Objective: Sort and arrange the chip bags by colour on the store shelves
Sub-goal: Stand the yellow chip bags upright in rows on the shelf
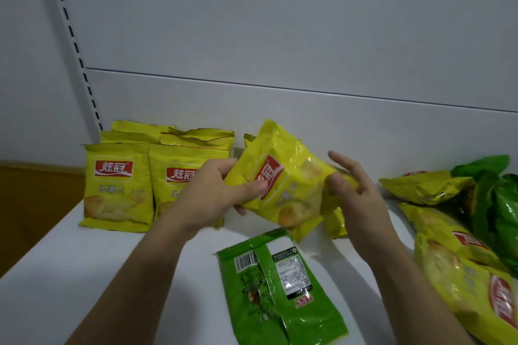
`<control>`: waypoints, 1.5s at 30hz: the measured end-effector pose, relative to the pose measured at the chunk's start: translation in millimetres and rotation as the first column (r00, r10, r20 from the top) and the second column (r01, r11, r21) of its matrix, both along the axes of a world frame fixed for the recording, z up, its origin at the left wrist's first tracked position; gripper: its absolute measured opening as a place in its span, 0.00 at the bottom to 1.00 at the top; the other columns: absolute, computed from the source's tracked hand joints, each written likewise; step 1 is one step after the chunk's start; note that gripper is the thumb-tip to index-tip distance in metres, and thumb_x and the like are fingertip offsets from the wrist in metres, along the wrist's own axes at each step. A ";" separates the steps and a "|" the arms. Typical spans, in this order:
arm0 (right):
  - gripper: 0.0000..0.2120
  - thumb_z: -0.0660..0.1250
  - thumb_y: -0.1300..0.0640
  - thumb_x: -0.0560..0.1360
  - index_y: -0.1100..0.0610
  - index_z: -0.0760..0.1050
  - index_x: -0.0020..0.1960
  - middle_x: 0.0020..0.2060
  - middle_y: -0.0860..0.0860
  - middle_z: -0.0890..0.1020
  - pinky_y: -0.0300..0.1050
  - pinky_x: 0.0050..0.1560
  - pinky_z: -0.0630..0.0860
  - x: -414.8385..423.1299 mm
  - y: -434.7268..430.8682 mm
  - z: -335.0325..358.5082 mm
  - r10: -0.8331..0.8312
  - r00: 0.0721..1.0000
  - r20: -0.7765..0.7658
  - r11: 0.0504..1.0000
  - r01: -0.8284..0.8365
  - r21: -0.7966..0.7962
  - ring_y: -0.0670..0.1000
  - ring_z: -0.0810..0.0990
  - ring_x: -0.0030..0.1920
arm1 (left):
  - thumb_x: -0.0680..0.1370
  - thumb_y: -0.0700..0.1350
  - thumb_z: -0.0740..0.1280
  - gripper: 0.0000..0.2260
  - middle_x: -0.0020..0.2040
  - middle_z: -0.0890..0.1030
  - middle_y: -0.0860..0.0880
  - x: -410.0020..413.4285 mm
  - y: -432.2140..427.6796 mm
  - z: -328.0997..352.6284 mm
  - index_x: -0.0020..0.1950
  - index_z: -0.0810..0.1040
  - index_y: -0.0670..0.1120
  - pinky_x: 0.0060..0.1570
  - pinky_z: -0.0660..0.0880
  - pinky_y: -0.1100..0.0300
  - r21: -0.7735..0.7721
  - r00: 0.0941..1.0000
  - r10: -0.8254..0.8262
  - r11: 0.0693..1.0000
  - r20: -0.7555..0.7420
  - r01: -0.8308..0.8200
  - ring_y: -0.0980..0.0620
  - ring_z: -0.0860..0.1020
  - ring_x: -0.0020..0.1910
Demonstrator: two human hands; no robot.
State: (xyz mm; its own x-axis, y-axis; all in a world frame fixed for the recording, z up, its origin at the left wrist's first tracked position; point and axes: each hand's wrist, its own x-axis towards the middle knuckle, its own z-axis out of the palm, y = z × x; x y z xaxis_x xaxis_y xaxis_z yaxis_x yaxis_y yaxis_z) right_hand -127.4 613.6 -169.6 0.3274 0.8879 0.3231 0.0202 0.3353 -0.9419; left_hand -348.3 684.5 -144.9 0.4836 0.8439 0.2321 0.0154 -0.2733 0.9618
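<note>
Left hand (pixel 221 190) grips and right hand (pixel 356 187) pinches the tilted yellow bag (pixel 286 185), held above the shelf (pixel 84 274) with the yellow row (pixel 120 185) at its nine o'clock; a careless set-down could topple that row.

Soft, dim light. Bright spots shine on the held yellow bag (pixel 291 185). Everything looks a bit blurry; lines bend at the sides.
</note>
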 end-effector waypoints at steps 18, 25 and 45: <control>0.06 0.73 0.63 0.70 0.53 0.81 0.41 0.33 0.47 0.83 0.38 0.35 0.76 -7.5 19.9 -28.3 -0.229 0.926 0.298 0.917 0.308 -0.252 0.46 0.81 0.36 | 0.76 0.49 0.69 0.03 0.40 0.82 0.59 6.2 13.9 -23.4 0.48 0.79 0.58 0.39 0.80 0.51 0.369 0.915 0.330 0.900 -0.232 -0.231 0.57 0.80 0.36; 0.04 0.72 0.55 0.70 0.54 0.79 0.42 0.36 0.47 0.82 0.38 0.34 0.72 -28.7 46.7 -36.5 -0.102 0.766 0.635 0.855 0.393 -0.338 0.50 0.79 0.40 | 0.77 0.57 0.64 0.17 0.56 0.80 0.56 30.5 0.4 -38.9 0.65 0.75 0.57 0.51 0.78 0.53 0.517 0.784 0.385 0.851 -0.487 -0.097 0.57 0.78 0.52; 0.18 0.69 0.54 0.73 0.50 0.74 0.62 0.53 0.49 0.80 0.49 0.54 0.76 -32.1 80.9 5.7 -0.024 0.726 0.687 0.929 0.270 -0.252 0.51 0.79 0.53 | 0.80 0.57 0.59 0.30 0.75 0.59 0.51 37.9 2.1 -52.5 0.79 0.51 0.53 0.66 0.68 0.53 0.565 0.678 0.440 0.824 -0.588 -0.045 0.50 0.60 0.72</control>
